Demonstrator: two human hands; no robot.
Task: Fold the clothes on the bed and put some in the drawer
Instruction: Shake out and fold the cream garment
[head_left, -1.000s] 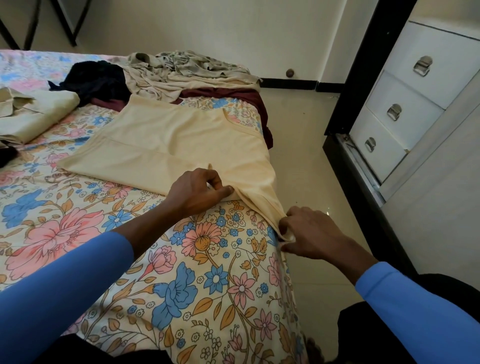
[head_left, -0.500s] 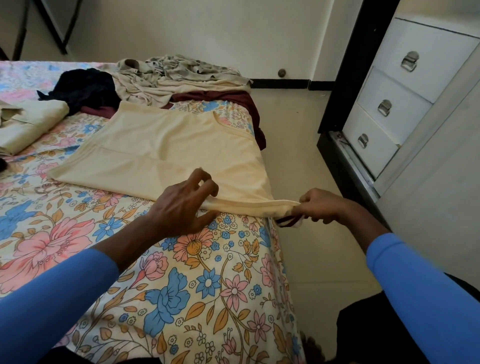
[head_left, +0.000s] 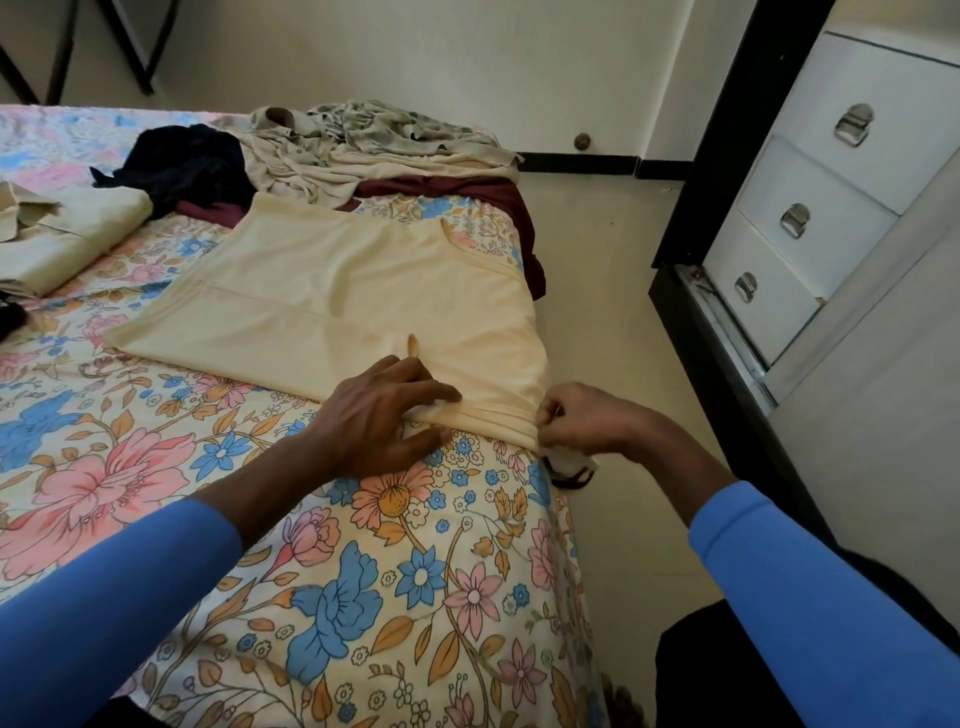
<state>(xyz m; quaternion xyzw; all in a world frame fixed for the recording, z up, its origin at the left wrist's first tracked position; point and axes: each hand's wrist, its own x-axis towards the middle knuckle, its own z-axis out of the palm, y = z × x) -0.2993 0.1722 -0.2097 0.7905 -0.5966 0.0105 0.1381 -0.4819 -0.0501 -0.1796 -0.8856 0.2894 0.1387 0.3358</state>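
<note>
The left hand (head_left: 384, 415) and right hand (head_left: 576, 421) pinch the cream cloth top (head_left: 363, 291); a weak grip drops it off the flowery bed's (head_left: 363, 597) 3 o'clock edge.

The cream garment (head_left: 363, 280) lies spread flat on the floral bed (head_left: 363, 571), its near hem bunched at the right edge. Beyond it, crumpled clothes (head_left: 374, 140) are heaped; a folded piece (head_left: 67, 234) lies left. The white drawers (head_left: 810, 218), right, stand closed.

Plain cream wall (head_left: 415, 52) behind bed (head_left: 363, 571); black skirting (head_left: 576, 162) along base, small round knob (head_left: 582, 140) just above. Pale tiled floor (head_left: 597, 286) right of bed. Floral sheet (head_left: 130, 483) covers mattress. Far right: white unit (head_left: 857, 322), three drawers (head_left: 831, 208) stacked, metal cup handles (head_left: 795, 221), black upright frame (head_left: 727, 130) alongside. Soft, even light.
</note>
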